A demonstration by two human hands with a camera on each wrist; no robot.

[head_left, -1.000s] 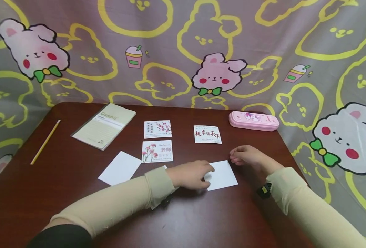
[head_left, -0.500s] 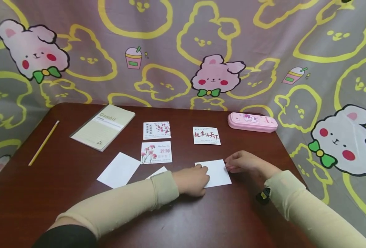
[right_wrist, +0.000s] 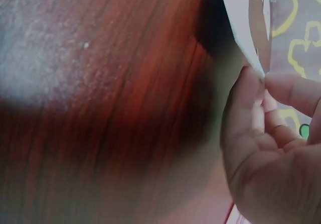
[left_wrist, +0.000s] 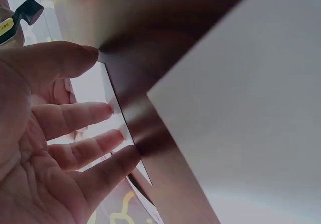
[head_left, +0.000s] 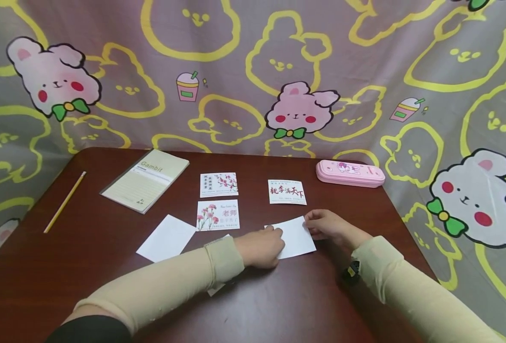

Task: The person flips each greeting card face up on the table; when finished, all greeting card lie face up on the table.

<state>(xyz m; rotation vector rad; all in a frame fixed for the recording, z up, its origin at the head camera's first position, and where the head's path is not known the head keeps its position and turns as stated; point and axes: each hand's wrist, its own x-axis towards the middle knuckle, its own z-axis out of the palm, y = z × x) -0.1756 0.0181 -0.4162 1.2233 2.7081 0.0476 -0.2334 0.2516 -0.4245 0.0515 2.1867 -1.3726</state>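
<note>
your white card [head_left: 298, 238] sits between your hands: right hand [head_left: 329, 226] pinches its 2 o'clock corner; left hand [head_left: 260, 247], fingers parted, touches its 9 o'clock edge. likely light, bendy; hold edges.

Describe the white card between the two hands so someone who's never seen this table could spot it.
On the dark brown table, find the pink case at the far right. Come nearer and left, to the white card between the left hand and the right hand. Its visible face is blank, unlike the printed cards, and it alone is pinched by the right hand.
</note>
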